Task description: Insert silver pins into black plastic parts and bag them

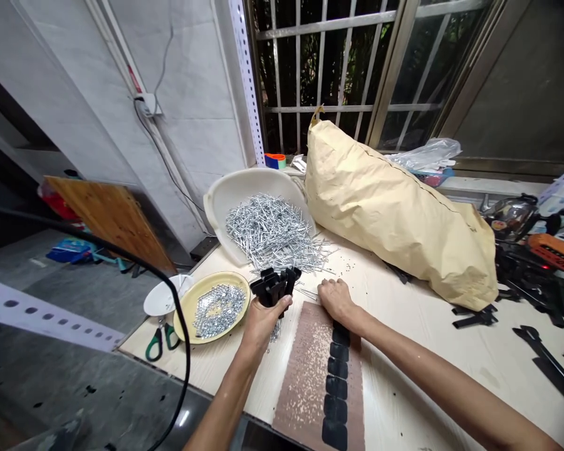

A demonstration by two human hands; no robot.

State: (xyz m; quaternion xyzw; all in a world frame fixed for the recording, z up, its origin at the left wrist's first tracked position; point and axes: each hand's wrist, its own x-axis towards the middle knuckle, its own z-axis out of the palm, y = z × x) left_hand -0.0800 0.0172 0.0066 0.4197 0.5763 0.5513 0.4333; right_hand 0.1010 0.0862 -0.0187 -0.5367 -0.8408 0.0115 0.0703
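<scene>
My left hand [266, 321] clutches clips [275, 285]; my right hand [337, 302], grip unclear, likely gathers pins [306, 290] at the board's [305, 376] twelve o'clock; next needs precision.

The tabletop [395, 404] is bright; the floor [117, 391] dim, with glare; edges stretch.
</scene>
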